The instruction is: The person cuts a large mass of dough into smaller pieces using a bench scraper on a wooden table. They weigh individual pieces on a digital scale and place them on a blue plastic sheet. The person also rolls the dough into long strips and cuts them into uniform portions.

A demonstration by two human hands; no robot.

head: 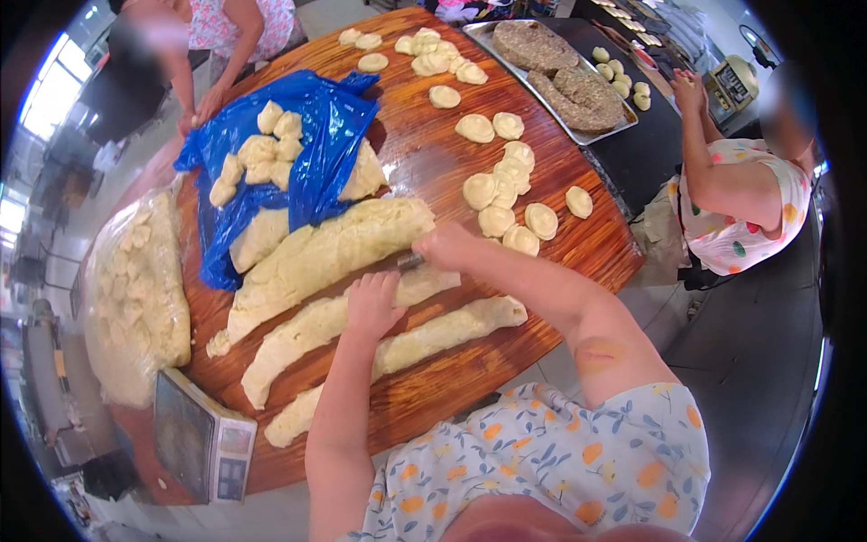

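My left hand (pixel 372 303) lies on the middle dough strip (pixel 298 337), fingers spread. My right hand (pixel 443 247) is closed on the handle of a blade tool (pixel 409 259), whose blade is mostly hidden beside the strip's right part. Behind them lies a thick dough log (pixel 332 252); nearer my body is a thinner dough roll (pixel 447 337). A blue plastic bag (pixel 332 135) partly covers more dough and bears dough pieces (pixel 261 150). Flattened dough rounds (pixel 494 196) lie beyond my right hand on the wooden table (pixel 420 162).
A digital scale (pixel 196 440) stands at the table's near left corner, by a large plastic-covered dough mass (pixel 139 291). A metal tray (pixel 589 139) holds brown filling. One co-worker (pixel 230 40) leans in at top left; another (pixel 738 183) stands at right.
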